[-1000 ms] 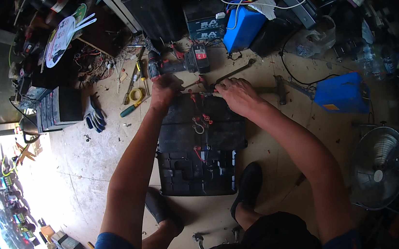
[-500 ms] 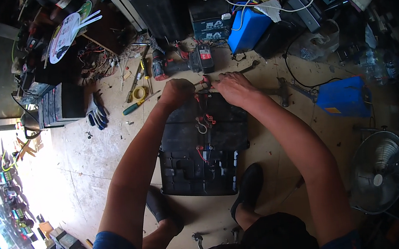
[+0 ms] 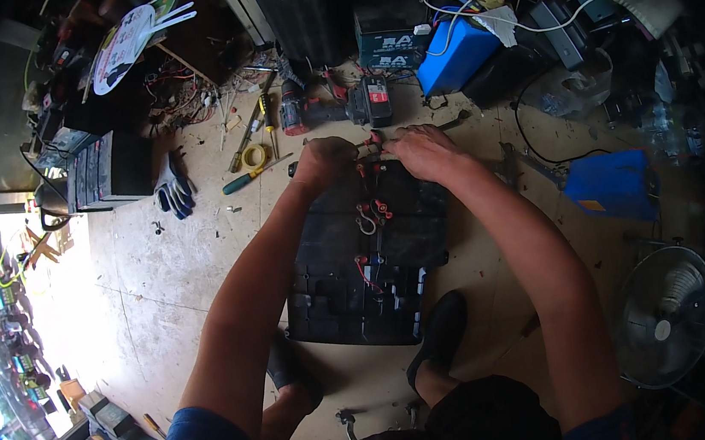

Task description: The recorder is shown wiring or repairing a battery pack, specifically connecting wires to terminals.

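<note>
Between my feet on the floor lies a black battery case (image 3: 327, 223), its near part moulded with open compartments. My left hand (image 3: 328, 162) is closed at its far edge, fingers curled under and partly hidden. Close by on the right, my right hand (image 3: 427, 152) has its fingers bent and pinched together. A small red piece (image 3: 374, 139) shows between the two hands; what each hand grips is too small to name. Along the middle of the case sit red caps (image 3: 382, 209), a short looped cable (image 3: 366, 221) and a thin red wire (image 3: 364, 272).
Beyond the hands lie a cordless drill (image 3: 294, 110), screwdrivers (image 3: 239, 183) and yellow tape (image 3: 255, 155). A glove (image 3: 173, 191) and stacked black batteries (image 3: 111, 170) are left. To the right are a hammer (image 3: 509, 161), a blue pack (image 3: 611, 186) and a fan (image 3: 668, 316).
The view has shifted slightly, so the surroundings appear farther right. Both hands remain at the far edge of the case, around the red piece, with little change in their grip.
</note>
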`<state>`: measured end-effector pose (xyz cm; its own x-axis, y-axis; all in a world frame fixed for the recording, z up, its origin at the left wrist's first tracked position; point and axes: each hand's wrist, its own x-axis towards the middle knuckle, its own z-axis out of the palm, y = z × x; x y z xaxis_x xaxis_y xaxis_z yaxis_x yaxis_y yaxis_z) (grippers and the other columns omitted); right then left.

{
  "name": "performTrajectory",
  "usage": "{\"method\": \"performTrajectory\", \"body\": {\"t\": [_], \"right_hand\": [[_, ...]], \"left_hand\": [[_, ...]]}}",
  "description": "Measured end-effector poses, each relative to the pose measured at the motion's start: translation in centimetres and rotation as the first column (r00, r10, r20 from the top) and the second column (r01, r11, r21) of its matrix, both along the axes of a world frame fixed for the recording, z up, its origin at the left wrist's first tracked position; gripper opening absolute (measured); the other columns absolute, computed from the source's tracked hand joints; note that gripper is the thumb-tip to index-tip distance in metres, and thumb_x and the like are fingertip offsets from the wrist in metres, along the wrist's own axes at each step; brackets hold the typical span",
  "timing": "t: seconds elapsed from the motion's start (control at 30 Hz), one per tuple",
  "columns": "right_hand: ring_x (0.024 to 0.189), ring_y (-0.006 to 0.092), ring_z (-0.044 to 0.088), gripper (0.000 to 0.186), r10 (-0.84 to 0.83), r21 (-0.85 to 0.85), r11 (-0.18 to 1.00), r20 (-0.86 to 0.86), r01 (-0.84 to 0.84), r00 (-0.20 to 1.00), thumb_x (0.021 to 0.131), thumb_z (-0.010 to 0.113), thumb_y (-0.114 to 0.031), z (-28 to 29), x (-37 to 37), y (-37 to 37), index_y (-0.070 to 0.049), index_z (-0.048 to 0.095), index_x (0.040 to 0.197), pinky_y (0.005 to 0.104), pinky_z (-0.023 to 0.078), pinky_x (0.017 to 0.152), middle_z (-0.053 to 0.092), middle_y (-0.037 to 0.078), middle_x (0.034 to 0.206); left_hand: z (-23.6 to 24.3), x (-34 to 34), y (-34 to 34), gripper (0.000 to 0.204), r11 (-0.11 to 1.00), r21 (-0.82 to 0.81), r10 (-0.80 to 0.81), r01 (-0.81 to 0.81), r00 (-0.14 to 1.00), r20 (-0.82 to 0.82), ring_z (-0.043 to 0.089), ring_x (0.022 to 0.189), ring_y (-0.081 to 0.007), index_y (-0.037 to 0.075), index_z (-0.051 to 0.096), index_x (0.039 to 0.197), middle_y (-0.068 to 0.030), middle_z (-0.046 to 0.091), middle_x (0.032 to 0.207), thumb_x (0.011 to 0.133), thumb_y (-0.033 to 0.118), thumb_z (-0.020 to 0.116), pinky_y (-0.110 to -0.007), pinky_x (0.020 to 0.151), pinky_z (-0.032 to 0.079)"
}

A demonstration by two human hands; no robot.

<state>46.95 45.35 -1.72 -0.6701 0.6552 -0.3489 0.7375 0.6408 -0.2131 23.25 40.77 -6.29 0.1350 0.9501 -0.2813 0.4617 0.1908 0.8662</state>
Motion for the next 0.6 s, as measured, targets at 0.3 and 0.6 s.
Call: {"method": "performTrajectory", "body": {"t": [0.3, 0.6], "right_hand": [[0.11, 0.037, 0.065, 0.037, 0.0, -0.009, 1.0, -0.071, 0.0, 0.997, 0.094, 0.048, -0.006, -0.3, 0.3, 0.0, -0.012, 0.07, 0.123, 0.0476, 0.05, 0.098, 0.069, 0.018, 0.114], [0.104, 0.0368, 0.067, 0.028, 0.074, 0.065, 0.996, -0.091, -0.068, 0.993, 0.091, 0.052, -0.008, -1.1, 0.2, 0.3, -0.01, 0.07, 0.113, 0.0496, 0.052, 0.092, 0.071, 0.017, 0.105]], "left_hand": [[-0.3, -0.1, 0.1, 0.023, 0.999, 0.04, 0.002, -0.001, 1.0, -0.013, 0.063, 0.067, -0.0106, 0.002, 0.076, 0.102, -0.0052, 0.072, 0.081, 0.093, 0.023, 0.07, -0.03, 0.065, 0.051], [-0.2, 0.1, 0.0, 0.023, 1.0, -0.003, -0.007, 0.007, 0.998, -0.058, 0.072, 0.079, -0.017, 0.001, 0.076, 0.102, -0.0121, 0.076, 0.089, 0.091, 0.019, 0.068, -0.033, 0.076, 0.055]]}}
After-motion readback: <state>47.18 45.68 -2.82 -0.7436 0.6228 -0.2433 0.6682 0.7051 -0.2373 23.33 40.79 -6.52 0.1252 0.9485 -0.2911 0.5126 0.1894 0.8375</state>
